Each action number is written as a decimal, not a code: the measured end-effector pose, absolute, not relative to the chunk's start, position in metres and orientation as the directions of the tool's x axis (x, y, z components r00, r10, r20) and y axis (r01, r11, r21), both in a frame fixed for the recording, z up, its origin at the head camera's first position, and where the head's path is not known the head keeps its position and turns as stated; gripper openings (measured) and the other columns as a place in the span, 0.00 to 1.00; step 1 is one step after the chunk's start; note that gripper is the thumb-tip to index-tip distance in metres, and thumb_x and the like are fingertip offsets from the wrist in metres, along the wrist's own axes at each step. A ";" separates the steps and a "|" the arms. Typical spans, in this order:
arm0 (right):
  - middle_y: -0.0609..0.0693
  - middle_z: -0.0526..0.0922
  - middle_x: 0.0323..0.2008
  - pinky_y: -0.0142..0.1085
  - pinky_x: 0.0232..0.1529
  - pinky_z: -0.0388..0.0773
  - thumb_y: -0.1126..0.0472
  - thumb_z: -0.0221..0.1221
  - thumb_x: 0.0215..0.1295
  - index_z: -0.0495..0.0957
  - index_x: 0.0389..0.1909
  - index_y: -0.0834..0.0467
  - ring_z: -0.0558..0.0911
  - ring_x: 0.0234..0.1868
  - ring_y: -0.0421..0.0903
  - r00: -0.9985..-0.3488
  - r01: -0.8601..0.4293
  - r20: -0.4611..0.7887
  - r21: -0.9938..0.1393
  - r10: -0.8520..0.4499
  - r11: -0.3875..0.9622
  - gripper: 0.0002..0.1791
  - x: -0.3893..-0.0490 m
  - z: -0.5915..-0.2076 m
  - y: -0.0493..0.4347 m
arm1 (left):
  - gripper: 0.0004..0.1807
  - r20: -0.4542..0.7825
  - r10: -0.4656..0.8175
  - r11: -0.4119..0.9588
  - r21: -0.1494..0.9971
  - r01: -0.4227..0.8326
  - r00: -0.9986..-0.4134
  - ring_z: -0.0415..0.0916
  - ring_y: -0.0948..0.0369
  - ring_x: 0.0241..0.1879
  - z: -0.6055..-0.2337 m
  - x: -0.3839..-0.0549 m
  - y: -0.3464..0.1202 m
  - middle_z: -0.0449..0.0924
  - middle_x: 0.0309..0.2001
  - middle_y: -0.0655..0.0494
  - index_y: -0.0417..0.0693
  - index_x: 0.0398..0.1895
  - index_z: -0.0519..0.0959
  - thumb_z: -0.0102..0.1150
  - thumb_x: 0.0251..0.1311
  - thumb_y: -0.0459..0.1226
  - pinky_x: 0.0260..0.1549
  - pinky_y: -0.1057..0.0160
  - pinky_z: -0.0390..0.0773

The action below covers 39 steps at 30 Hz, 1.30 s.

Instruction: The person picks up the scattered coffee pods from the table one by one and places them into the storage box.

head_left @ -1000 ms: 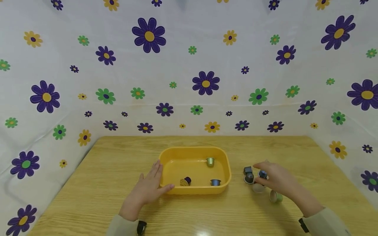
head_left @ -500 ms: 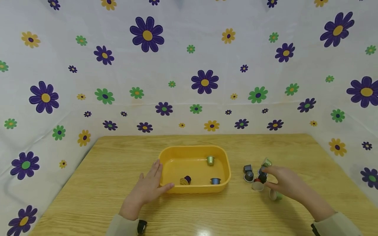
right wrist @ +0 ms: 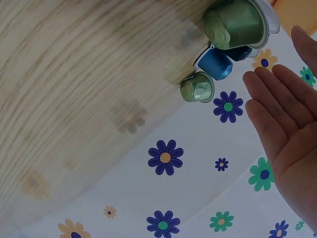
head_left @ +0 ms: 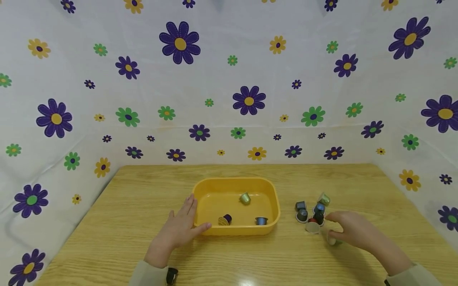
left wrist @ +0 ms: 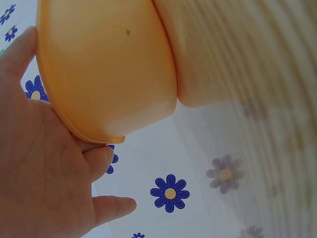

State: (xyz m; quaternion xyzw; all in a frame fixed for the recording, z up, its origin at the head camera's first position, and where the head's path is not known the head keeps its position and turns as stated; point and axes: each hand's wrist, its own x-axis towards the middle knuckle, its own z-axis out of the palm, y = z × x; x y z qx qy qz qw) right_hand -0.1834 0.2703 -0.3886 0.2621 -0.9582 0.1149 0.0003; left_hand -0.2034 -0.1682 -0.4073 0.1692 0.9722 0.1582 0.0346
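Observation:
My left hand (head_left: 180,226) rests against the left end of a yellow tray (head_left: 236,230), fingers fairly straight along the rim and thumb over the front corner. Inside the tray lie a green coffee capsule (head_left: 245,198), a blue capsule (head_left: 261,221) and a purple and yellow capsule (head_left: 225,219). To the right, my right hand (head_left: 352,230) hovers with thumb and fingers parted around a pale-faced green capsule (head_left: 332,240), which it partly hides. In the right wrist view, this green capsule (right wrist: 235,25) stands apart from the fingers, and the palm holds nothing.
A loose cluster sits right of the tray: dark capsules (head_left: 302,215), a blue capsule (head_left: 320,208), a red capsule with a pale face (head_left: 313,227) and another green capsule (head_left: 324,198). Flowered white cloth (head_left: 214,79) walls the wooden table (head_left: 161,182) behind and at the sides.
My right hand has shifted right and nearer from the cluster to the front green capsule. Inside the tray, the green capsule has rolled left. My left hand has stayed in place.

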 end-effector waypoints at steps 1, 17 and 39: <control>0.56 0.81 0.36 0.42 0.34 0.75 0.60 0.64 0.48 0.77 0.38 0.66 0.79 0.36 0.53 -0.862 -0.502 0.053 -0.224 -0.503 0.836 0.18 -0.183 -0.389 0.271 | 0.50 -0.012 0.341 0.893 0.318 0.319 -0.940 0.38 0.49 0.66 -0.407 -0.204 -0.168 0.36 0.68 0.42 0.31 0.65 0.46 0.39 0.55 0.64 0.53 0.34 0.44; 0.54 0.81 0.34 0.42 0.33 0.75 0.56 0.63 0.50 0.77 0.36 0.65 0.79 0.34 0.52 -0.857 -0.478 -0.048 -0.300 -0.513 0.826 0.17 -0.184 -0.402 0.281 | 0.49 -0.008 0.343 0.890 0.324 0.322 -0.939 0.38 0.48 0.66 -0.403 -0.202 -0.168 0.37 0.68 0.42 0.32 0.65 0.47 0.40 0.55 0.63 0.53 0.35 0.45; 0.53 0.79 0.33 0.38 0.30 0.74 0.58 0.68 0.43 0.76 0.36 0.67 0.78 0.32 0.48 -0.847 -0.444 -0.138 -0.347 -0.513 0.826 0.22 -0.186 -0.408 0.279 | 0.49 -0.008 0.344 0.887 0.329 0.323 -0.939 0.38 0.49 0.66 -0.405 -0.202 -0.169 0.37 0.68 0.42 0.31 0.65 0.47 0.40 0.55 0.63 0.52 0.34 0.45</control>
